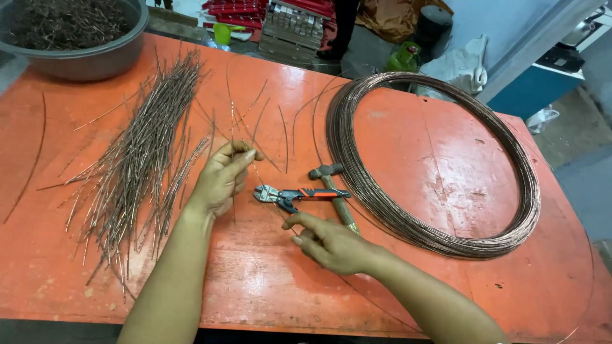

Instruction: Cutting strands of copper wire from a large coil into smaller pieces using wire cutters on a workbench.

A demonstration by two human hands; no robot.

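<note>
The left hand is closed in a pinch around a few thin copper wire pieces, holding them upright near the middle of the orange bench; their tips fan out above the fingers. The right hand rests lower, toward the near edge, with its fingers curled loosely and the forefinger stretched out toward the cutters; it grips nothing that can be made out, though a thin wire strand seems to pass just by its fingertips.

Between the 2 hands lie the wire cutters, with red and blue handles, their jaws pointing toward the left hand. Just beside them, crossing under the handles, lies a hammer with a wooden shaft.

A heap of cut wire pieces spreads over the left part of the bench, running from the far edge toward the near edge. A large coil of copper wire lies flat on the right half, its inner side close to the hammer. At the far left corner stands a grey bowl filled with short wire scraps.
</note>
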